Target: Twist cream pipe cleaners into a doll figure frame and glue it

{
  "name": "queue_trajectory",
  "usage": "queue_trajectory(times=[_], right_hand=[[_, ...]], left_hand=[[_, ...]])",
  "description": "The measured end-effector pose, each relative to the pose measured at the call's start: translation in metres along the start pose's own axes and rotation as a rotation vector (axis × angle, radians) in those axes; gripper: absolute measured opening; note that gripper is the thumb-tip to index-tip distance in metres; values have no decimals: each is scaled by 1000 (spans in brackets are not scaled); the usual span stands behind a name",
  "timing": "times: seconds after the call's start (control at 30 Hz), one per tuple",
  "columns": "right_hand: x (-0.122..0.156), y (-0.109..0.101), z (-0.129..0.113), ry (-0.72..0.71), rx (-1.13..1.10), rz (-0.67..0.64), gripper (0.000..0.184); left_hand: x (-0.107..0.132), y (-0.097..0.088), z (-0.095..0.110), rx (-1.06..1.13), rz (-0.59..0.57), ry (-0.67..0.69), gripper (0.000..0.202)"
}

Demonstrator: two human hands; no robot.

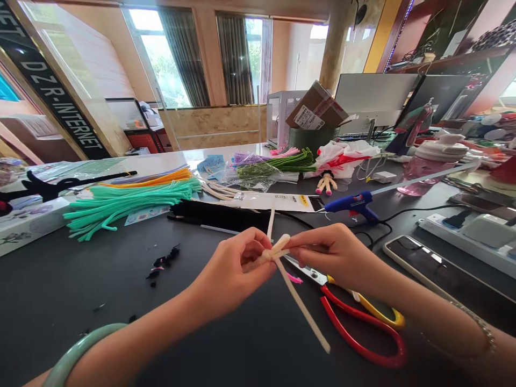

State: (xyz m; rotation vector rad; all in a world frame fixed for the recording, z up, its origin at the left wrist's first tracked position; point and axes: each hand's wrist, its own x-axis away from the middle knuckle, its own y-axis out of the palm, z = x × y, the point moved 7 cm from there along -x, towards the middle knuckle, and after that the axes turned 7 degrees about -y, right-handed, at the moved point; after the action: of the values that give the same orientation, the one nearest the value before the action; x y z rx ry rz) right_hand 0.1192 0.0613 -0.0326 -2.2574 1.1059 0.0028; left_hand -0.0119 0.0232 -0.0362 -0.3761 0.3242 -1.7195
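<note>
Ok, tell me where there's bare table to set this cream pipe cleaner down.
Bare dark tabletop lies left of your left hand, bordered by the teal pipe cleaners, the black scraps and your forearm. It's crowded beyond your right hand, around the scissors and blue glue gun.

Bright window (159, 59) glare, edges somewhat warped
</note>
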Motion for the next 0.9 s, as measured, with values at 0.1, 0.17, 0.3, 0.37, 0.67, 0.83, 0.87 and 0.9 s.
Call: queue_trajectory(times=[0.1, 0.17, 0.3, 0.37, 0.67, 0.83, 0.87, 0.9], right_hand=[[1, 0, -1, -34, 52, 4, 24], [2, 1, -2, -55, 96, 5, 22], [2, 2, -3, -72, 145, 16, 22], [2, 3, -4, -80, 152, 18, 22], [3, 7, 0, -62, 104, 31, 21], [5, 5, -10, -155, 220, 106, 19], [5, 4, -13, -192, 251, 137, 19], [6, 4, -16, -233, 282, 167, 19]], left_hand=[[1, 2, -3, 43, -22, -28, 16], [1, 3, -6, 61, -30, -39, 16], [2, 5, -7, 81, -39, -36, 16], [3, 6, -8, 103, -54, -35, 16], [3, 9, -12, 335, -140, -64, 21], [2, 9, -14, 442, -148, -77, 21], [2, 9, -15, 459, -139, -95, 21], [2, 10, -17, 472, -129, -113, 21]])
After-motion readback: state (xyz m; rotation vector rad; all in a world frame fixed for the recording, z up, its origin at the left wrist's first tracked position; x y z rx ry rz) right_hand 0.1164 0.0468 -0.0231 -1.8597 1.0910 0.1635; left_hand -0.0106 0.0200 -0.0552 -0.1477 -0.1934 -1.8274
